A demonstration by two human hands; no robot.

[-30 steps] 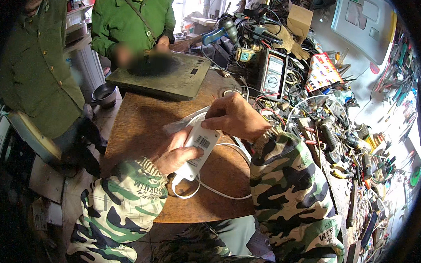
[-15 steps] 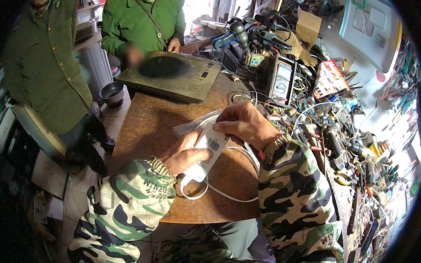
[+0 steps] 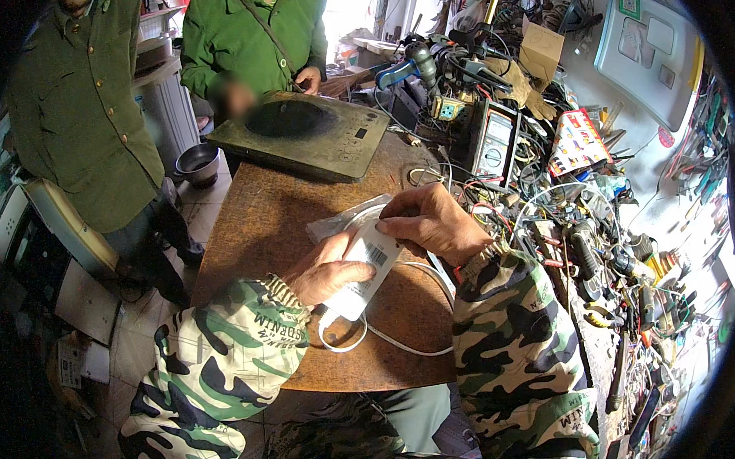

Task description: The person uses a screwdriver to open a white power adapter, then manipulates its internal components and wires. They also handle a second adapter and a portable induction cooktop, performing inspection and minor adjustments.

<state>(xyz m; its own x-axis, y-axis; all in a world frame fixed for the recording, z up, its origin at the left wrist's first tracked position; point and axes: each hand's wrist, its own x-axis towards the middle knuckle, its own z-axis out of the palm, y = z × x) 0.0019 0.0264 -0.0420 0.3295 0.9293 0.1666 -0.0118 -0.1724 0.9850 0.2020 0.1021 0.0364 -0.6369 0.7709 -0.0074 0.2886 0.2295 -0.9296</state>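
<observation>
Over the wooden table (image 3: 245, 235), both my hands are on a flat white case with a cord (image 3: 369, 266); a barcode is on its upper face, and its exact kind I cannot make out. My left hand (image 3: 324, 272) grips the near left side, thumb lying across the face. At the far right end, the thumb and fingers of my right hand (image 3: 433, 218) pinch the corner. A white cord (image 3: 405, 350) leaves the near end and loops on the tabletop. Behind the case, partly hidden by it, is a clear plastic bag (image 3: 334, 224).
A dusty induction cooktop (image 3: 314, 141) lies at the table's far end, with a person in green (image 3: 252, 38) behind it. Another person (image 3: 84, 119) stands at the left. Tools, cables and a multimeter (image 3: 493, 146) crowd the right side. A dark pot (image 3: 198, 165) stands beyond the left edge.
The whole view has shifted slightly. My hands keep the same hold on the white case, with barely any movement.
</observation>
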